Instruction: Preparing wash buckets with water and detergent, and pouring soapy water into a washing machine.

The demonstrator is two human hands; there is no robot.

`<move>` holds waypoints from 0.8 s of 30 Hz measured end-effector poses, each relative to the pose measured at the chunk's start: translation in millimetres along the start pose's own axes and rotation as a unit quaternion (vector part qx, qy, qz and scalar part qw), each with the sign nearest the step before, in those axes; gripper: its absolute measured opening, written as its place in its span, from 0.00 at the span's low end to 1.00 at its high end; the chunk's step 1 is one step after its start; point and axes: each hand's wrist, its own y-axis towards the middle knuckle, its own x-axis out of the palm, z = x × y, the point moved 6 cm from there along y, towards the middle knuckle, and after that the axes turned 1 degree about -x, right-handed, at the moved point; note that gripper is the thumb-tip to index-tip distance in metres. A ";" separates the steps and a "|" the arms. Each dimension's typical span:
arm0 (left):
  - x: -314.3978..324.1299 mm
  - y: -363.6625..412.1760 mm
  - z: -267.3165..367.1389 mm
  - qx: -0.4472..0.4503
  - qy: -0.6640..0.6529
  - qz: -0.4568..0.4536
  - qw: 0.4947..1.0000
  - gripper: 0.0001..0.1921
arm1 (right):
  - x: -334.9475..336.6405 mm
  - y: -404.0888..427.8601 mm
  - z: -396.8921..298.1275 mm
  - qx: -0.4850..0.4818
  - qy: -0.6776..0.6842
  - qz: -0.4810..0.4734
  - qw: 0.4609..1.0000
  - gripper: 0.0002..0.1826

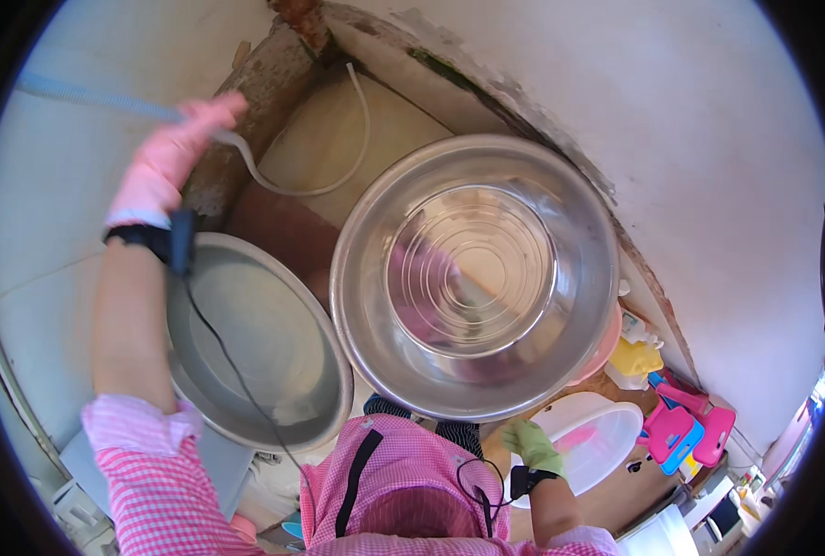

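Note:
My left hand (179, 149), in a pink rubber glove with a black strap at the wrist, is raised at the upper left against a pale hose (245, 156); blur hides whether its fingers grip the hose. The hose loops over a low tiled basin. A large shiny metal basin (364, 306) stands before me, with reflections in its ringed bottom. Left of it, below my left forearm, is a grey metal basin (245, 333). My right hand (534, 448), in a green glove, hangs low by the large basin's near edge, over the rim of a white plastic tub (614, 459).
Walls stand at left and right, with a rough raised ledge (225, 153) at the back. Pink and blue plastic stools (673, 438), a yellow container (636, 358) and part of a pink basin (604, 347) are at the right. A black cable runs down from my left wrist.

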 end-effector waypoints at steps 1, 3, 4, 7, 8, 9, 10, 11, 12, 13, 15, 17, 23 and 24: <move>24.2 -12.7 -28.3 -0.015 0.099 -0.019 0.995 0.23 | 21.1 -13.4 -11.4 -0.001 -0.006 -0.040 0.999 0.20; 42.0 -41.2 -119.0 -0.141 0.318 -0.162 0.923 0.23 | 45.4 -23.7 -23.5 -0.009 -0.014 -0.092 0.996 0.19; -8.7 -80.7 -223.1 -0.212 0.408 -0.159 0.874 0.25 | 63.0 -22.8 -31.2 -0.023 -0.016 -0.126 0.992 0.19; 47.6 -147.0 -224.6 -0.244 0.037 0.090 0.965 0.16 | 30.4 -37.7 -27.7 -0.052 0.042 -0.092 0.994 0.19; 51.6 -161.9 -189.5 -0.256 0.002 0.148 0.955 0.13 | 22.1 -43.0 -27.3 -0.068 0.060 -0.097 0.991 0.19; 42.5 -183.1 -160.6 -0.263 -0.032 0.222 0.938 0.12 | 21.2 -45.0 -32.8 -0.070 0.061 -0.106 0.990 0.19; 23.3 -197.0 -160.8 -0.216 -0.161 0.255 0.929 0.14 | 13.6 -46.9 -34.9 -0.053 0.059 -0.066 0.995 0.19; -1.6 -215.8 -144.9 -0.146 -0.251 0.271 0.918 0.18 | 9.1 -47.8 -35.4 -0.036 0.057 -0.033 0.997 0.19; 10.6 -227.4 -96.2 -0.098 -0.249 0.283 0.921 0.20 | -1.9 -46.8 -28.0 -0.046 0.086 -0.011 0.995 0.18; 19.6 -239.7 -53.3 -0.047 -0.247 0.298 0.921 0.20 | -5.8 -42.9 -19.3 -0.047 0.101 -0.007 0.994 0.18; 35.6 -289.7 26.3 0.061 -0.334 0.322 0.884 0.17 | -7.6 -42.6 -18.6 -0.063 0.101 -0.008 0.993 0.17; 56.8 -324.0 89.4 0.176 -0.460 0.068 0.868 0.11 | 11.5 -45.7 -24.9 -0.108 0.132 -0.026 0.985 0.17; 179.5 -407.5 242.1 0.277 -0.510 -0.284 0.763 0.05 | 118.3 -163.6 -124.4 -0.352 0.121 -0.249 0.894 0.31; 185.1 -413.6 261.1 0.272 -0.547 -0.326 0.722 0.05 | 122.2 -191.2 -137.2 -0.381 0.091 -0.244 0.887 0.30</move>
